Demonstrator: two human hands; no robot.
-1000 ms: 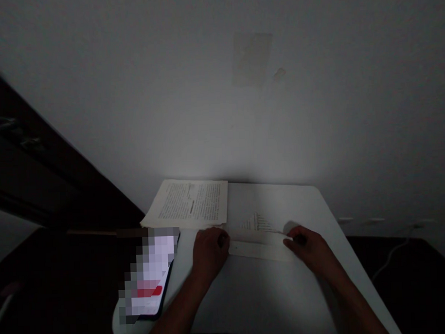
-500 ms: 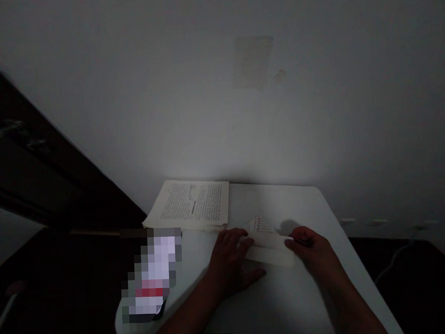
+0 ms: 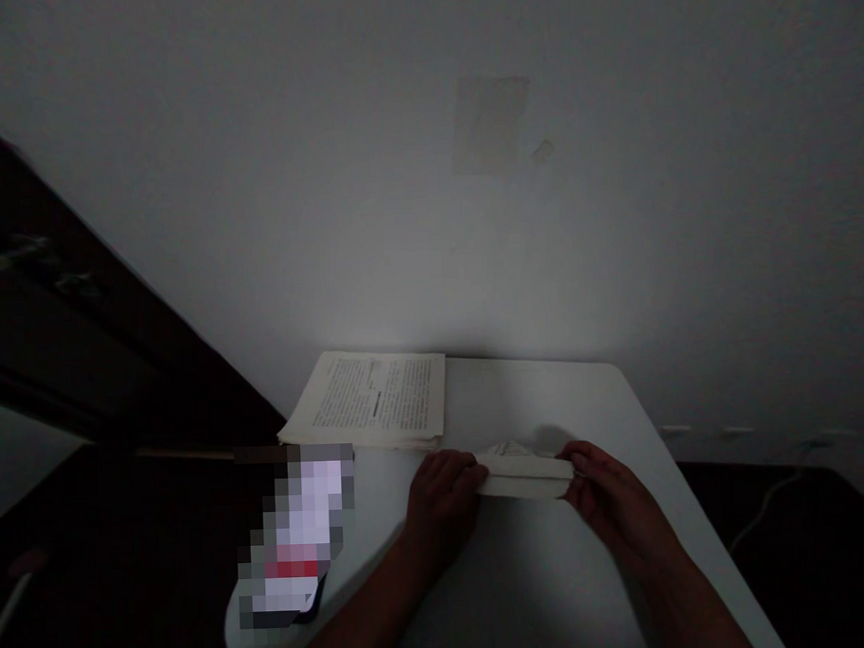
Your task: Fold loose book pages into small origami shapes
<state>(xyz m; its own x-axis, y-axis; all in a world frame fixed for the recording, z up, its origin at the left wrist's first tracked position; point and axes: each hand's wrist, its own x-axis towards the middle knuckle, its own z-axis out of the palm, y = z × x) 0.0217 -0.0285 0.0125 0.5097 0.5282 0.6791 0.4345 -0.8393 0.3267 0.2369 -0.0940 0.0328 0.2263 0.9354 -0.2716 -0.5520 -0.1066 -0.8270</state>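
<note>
Folded paper strip [image 3: 526, 476] on the white table [image 3: 554, 565], long axis running left to right. The left hand [image 3: 444, 498] pinches its left end, the right hand [image 3: 608, 493] its right end. Printed text on the stack of pages [image 3: 374, 402] behind is too small to read. Phone [image 3: 294, 546] at left.

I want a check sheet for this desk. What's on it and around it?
Surface: white table, dimly lit.
Things in hand: folded paper, a narrow strip, held at both ends.
Clutter: printed pages at the back left; phone at the left edge, screen lit.
Hands: left hand and right hand, fingers pinching the paper.
Cables: pale cable low on the right.
Surroundings: grey wall; dark furniture left.
</note>
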